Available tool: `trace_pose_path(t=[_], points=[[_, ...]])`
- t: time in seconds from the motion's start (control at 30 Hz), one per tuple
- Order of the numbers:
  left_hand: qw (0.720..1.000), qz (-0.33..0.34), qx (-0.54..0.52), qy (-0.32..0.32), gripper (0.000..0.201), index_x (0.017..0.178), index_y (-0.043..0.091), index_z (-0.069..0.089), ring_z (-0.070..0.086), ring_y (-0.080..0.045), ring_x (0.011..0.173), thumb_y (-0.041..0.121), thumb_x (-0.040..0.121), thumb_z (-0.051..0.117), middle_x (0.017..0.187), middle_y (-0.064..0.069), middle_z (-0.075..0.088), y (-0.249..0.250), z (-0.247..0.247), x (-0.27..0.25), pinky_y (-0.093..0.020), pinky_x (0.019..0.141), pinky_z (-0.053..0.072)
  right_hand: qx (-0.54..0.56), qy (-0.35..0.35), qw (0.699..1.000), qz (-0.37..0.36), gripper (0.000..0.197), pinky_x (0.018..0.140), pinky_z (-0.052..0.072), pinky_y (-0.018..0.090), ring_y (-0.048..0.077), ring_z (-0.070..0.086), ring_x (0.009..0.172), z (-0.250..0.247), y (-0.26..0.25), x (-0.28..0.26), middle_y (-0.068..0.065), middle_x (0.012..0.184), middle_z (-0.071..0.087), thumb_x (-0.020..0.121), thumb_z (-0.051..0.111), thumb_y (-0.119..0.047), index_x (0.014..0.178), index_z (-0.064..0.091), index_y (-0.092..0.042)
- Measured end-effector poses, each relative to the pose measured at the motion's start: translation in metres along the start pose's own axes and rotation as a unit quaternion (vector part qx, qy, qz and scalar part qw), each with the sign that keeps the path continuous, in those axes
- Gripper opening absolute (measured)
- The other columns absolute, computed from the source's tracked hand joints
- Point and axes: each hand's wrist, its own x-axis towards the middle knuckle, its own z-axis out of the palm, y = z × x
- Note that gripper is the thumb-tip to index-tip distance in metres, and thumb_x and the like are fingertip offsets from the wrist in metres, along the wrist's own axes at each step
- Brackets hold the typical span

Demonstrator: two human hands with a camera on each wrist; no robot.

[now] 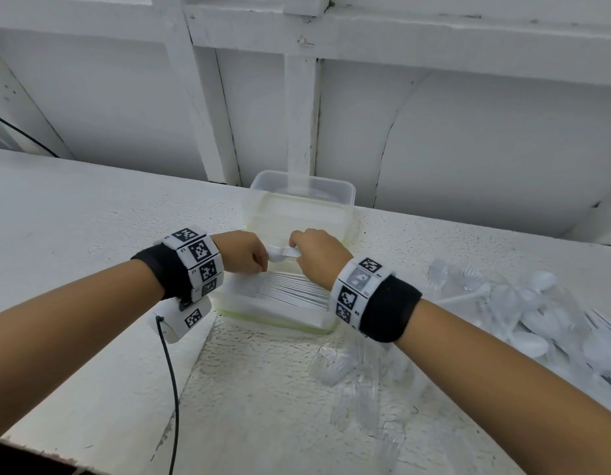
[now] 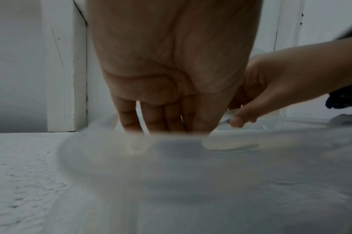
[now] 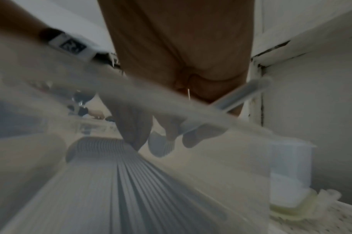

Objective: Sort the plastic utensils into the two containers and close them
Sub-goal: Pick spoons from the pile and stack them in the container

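surface: white textured bench (image 1: 91, 214) | centre: 2 clear containers (image 1: 280, 303), 1 behind the other | right: loose pile of plastic utensils (image 1: 537, 317) | front: clear forks (image 1: 359, 382) | left: black cable (image 1: 172, 389)

Head view looking down, wrist views close, sharing the container (image 1: 273, 313)

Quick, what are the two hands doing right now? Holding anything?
Left hand: grips the spoon-bowl end of a stack of white spoons.
Right hand: fingers curled round the handle end of the same stack, above the near container.
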Motion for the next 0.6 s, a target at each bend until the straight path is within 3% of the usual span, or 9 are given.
trace_pose_path(t=[0.2,0.3,0.4,0.5,0.6], points=[[1.0,0.012,-0.019,0.019,0.024,0.109,0.016,0.07,0.057,-0.013,0.096,0.022,0.091,0.054,0.109,0.001,0.069,-0.003,-0.001,-0.006,-0.015,0.074,0.036,-0.054,-0.024,0.997,-0.044,0.029,0.075,0.043,0.035,0.031,0.056,0.096,0.011,-0.009,0.009,0.011,0.109,0.055,0.09,0.045,0.0,0.117,0.049,-0.01],[0.998,0.01,-0.05,0.039,0.022,0.105,0.016,0.071,0.053,-0.007,0.09,0.022,0.091,0.055,0.106,0.002,0.069,-0.008,-0.002,-0.009,-0.012,0.07,0.037,0.028,-0.048,0.998,-0.027,0.028,0.084,0.044,0.035,0.029,0.055,0.1,0.016,-0.006,0.015,0.011,0.11,0.058,0.089,0.052,-0.004,0.116,0.053,-0.012],[0.99,-0.006,-0.106,0.098,0.019,0.102,0.015,0.071,0.053,-0.007,0.088,0.02,0.09,0.057,0.101,0.002,0.068,-0.016,-0.003,-0.014,-0.007,0.065,0.035,0.124,-0.068,0.99,0.006,0.03,0.08,0.04,0.025,0.021,0.054,0.095,0.015,0.0,0.014,0.005,0.104,0.058,0.086,0.062,-0.012,0.116,0.057,-0.014],[0.974,-0.022,-0.161,0.16,0.017,0.1,0.016,0.071,0.056,-0.009,0.093,0.021,0.09,0.058,0.098,0.003,0.067,-0.023,-0.001,-0.021,-0.016,0.076,0.035,0.154,-0.095,0.983,0.016,0.033,0.075,0.032,0.018,0.013,0.047,0.089,0.012,0.004,0.013,0.001,0.098,0.053,0.087,0.064,-0.017,0.118,0.057,-0.014],[0.955,-0.028,-0.196,0.221,0.018,0.102,0.014,0.069,0.054,-0.01,0.093,0.017,0.09,0.057,0.106,0.0,0.066,-0.029,0.003,-0.025,-0.019,0.081,0.034,0.151,-0.106,0.983,0.014,0.033,0.078,0.033,0.017,0.018,0.053,0.1,0.014,0.005,0.015,0.007,0.113,0.06,0.088,0.062,-0.018,0.121,0.057,-0.013]])
